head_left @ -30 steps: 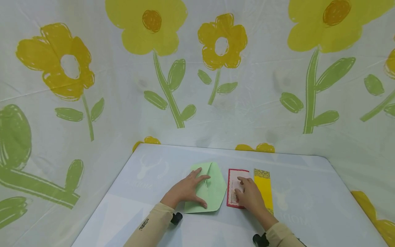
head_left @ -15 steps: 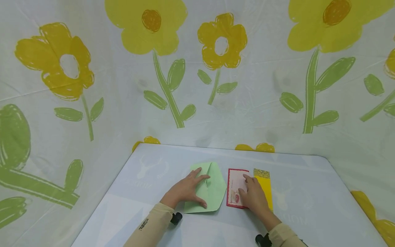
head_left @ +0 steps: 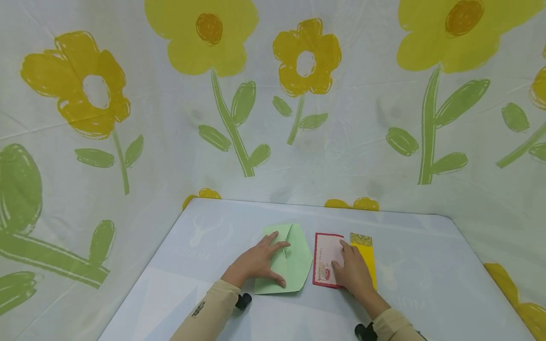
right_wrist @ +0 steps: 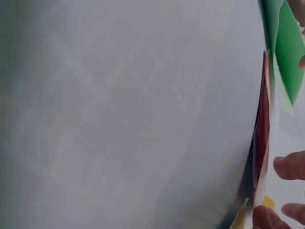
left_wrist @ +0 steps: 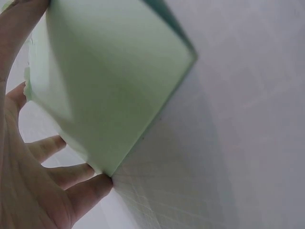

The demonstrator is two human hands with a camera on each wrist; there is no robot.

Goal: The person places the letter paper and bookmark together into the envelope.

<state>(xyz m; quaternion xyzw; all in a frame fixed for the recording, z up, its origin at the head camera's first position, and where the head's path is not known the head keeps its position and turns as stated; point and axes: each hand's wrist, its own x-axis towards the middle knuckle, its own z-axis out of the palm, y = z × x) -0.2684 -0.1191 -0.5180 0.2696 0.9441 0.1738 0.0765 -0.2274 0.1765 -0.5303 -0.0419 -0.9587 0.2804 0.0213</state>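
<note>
A light green paper envelope with a pointed flap lies on the table. My left hand rests on it with spread fingers; in the left wrist view several fingertips meet the edge of the envelope. Beside it lies a folded pale pink card with a red border. My right hand is over the card's right side, thumb and fingers apart. The right wrist view shows the card edge-on, slightly parted at its fold, with a fingertip right at its lower end and the thumb away from its surface.
To the right of the card lies a yellow paper strip with a gold glitter band, partly hidden by the right hand. The pale table ends at a flower-printed curtain. Black wrist cameras sit at both cuffs.
My right hand has slid a little to the right and lies lower over the card's right side, showing more of the card's print. The left hand and the envelope have stayed put.
</note>
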